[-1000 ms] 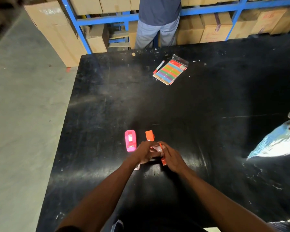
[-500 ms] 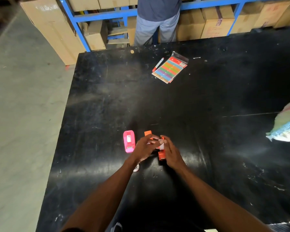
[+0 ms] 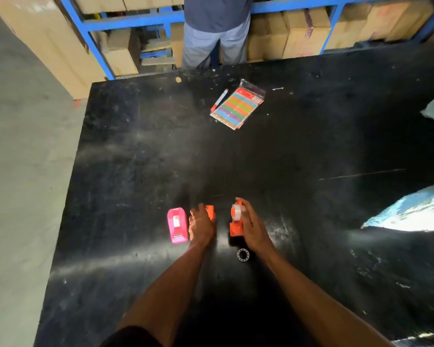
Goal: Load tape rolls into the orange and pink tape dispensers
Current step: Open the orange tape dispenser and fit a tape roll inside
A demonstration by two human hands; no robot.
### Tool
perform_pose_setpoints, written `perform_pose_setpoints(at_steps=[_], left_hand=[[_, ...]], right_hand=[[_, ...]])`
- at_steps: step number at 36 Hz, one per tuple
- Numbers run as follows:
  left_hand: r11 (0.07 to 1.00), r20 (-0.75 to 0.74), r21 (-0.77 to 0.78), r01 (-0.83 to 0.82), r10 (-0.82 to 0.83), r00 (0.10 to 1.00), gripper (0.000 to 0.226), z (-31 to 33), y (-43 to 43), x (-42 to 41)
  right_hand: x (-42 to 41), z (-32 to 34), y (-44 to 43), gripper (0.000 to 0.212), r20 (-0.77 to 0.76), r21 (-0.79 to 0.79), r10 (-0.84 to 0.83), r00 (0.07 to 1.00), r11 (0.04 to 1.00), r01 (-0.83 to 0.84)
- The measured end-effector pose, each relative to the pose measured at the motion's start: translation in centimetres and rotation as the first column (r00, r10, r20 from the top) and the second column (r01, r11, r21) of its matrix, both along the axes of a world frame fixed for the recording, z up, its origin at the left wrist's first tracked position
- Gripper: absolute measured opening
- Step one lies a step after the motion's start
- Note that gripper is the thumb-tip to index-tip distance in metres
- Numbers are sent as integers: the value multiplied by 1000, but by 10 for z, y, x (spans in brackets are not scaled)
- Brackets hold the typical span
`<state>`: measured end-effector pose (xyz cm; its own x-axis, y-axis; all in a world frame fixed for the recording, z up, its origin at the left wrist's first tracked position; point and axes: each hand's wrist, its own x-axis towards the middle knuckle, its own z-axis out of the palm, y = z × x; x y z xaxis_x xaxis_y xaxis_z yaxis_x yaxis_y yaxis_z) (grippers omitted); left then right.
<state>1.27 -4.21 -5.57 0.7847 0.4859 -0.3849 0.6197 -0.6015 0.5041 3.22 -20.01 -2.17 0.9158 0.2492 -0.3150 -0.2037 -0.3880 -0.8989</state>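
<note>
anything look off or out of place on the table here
The orange dispenser is apart in two pieces: the left hand rests on one orange piece, the right hand holds the body with a tape roll. A small ring lies loose nearby.

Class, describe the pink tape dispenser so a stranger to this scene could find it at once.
On the black table, look near the front edge, beside the left hand. The pink dispenser lies there untouched; its neighbours are orange.

A warehouse or stockroom: blue racking [image 3: 135, 21] stacked with cardboard boxes [image 3: 306, 33] along the frame's top, bare concrete floor [image 3: 23, 171] at left, scuffed black table [image 3: 261, 159] filling the centre.
</note>
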Motion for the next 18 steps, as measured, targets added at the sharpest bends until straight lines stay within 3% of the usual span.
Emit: perform_pose_setpoints(at_steps=[3, 6, 11, 15, 18], left_hand=[[998, 30, -52, -38, 40, 999, 50, 0, 2, 4], [945, 79, -304, -121, 151, 985, 40, -1, 9, 8], [649, 34, -747, -141, 250, 968, 28, 26, 8, 5], [460, 18, -880, -118, 281, 960, 39, 41, 8, -4], [405, 18, -909, -98, 273, 962, 43, 50, 5, -8]], right_hand=[[3, 0, -1, 34, -3, 0, 10, 1000, 1000, -10], [5, -1, -1, 35, -9, -21, 28, 1000, 999, -28], [10, -4, 2, 35, -7, -40, 28, 1000, 999, -29], [12, -8, 7, 45, 3, -57, 25, 1000, 998, -25], [13, -9, 9, 51, 28, -46, 8, 1000, 999, -7]])
